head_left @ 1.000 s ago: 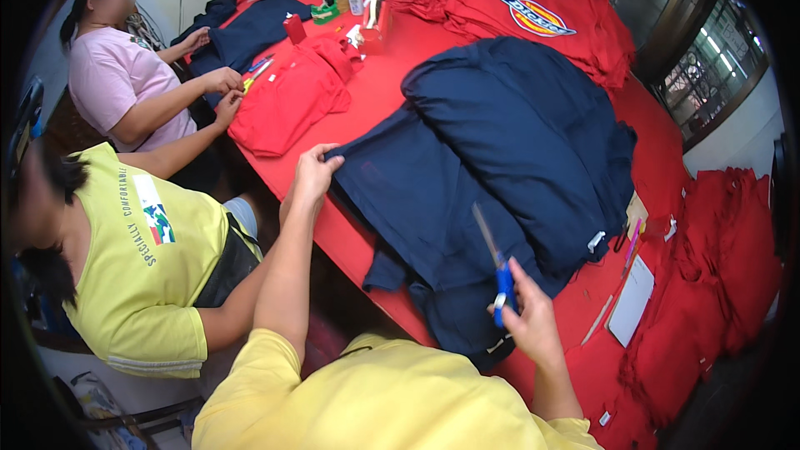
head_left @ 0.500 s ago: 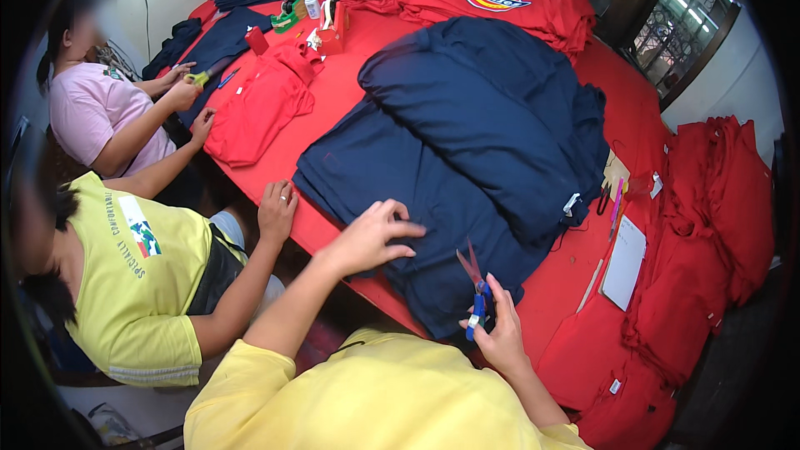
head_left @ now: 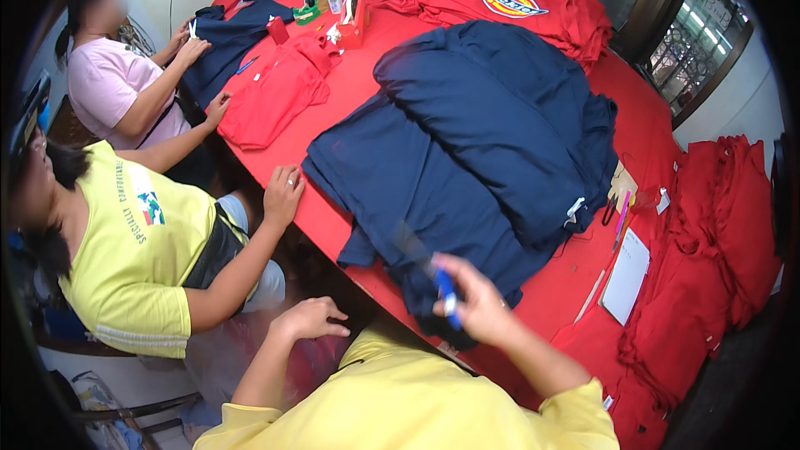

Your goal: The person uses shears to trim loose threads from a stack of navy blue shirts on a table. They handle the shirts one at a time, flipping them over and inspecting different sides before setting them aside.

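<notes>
One pair of scissors [head_left: 447, 296], blue-handled, blurred, over near edge of navy pile. One navy pile [head_left: 500, 133], heaped on table. One table [head_left: 358, 79], red. One notepad [head_left: 625, 277], white, right of navy pile. One red pile [head_left: 708, 242], at right rim. One bottle [head_left: 334, 1], white, far side. Pink-clad co-worker [head_left: 117, 87] and yellow-clad co-worker [head_left: 133, 267], two in all, at left. Two hands: right hand [head_left: 482, 304], fingers curled round scissors' handles; blade spread, cannot tell. Left hand [head_left: 312, 318], empty, fingers half spread, beside table edge.
</notes>
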Demonstrator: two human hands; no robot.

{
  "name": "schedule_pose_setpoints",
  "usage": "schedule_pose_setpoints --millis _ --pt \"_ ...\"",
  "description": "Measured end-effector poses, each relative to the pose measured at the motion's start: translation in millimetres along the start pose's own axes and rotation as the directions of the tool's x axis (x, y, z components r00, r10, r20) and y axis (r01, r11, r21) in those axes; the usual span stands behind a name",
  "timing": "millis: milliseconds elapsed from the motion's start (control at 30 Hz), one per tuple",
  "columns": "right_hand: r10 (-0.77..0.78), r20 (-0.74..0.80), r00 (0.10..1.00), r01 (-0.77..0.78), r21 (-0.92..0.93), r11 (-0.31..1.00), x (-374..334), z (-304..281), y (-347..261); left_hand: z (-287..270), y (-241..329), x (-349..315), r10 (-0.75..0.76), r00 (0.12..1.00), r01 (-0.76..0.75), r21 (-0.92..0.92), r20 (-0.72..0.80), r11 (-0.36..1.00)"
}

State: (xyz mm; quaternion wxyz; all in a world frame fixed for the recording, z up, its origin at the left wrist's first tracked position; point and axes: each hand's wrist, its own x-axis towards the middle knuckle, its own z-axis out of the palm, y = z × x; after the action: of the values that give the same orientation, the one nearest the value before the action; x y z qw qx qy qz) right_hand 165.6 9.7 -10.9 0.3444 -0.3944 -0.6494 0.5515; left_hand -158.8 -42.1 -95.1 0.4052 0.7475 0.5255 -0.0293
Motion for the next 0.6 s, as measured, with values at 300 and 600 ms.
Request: schedule_pose_setpoints --millis 300,600 --pt "0.006 -0.955 0.295 0.704 0.222 0.674 58.1 -292.1 -0.1 -15.7 77.1 7.2 -0.076 0.865 -0.052 -0.238 -0.496 0.970" --pt "0.083 -0.861 0.501 0.327 0.278 0.903 -59.6 -157.7 78.5 -37.2 63.7 60.1 -0.147 0.356 -0.183 -0.223 -0.923 0.958"
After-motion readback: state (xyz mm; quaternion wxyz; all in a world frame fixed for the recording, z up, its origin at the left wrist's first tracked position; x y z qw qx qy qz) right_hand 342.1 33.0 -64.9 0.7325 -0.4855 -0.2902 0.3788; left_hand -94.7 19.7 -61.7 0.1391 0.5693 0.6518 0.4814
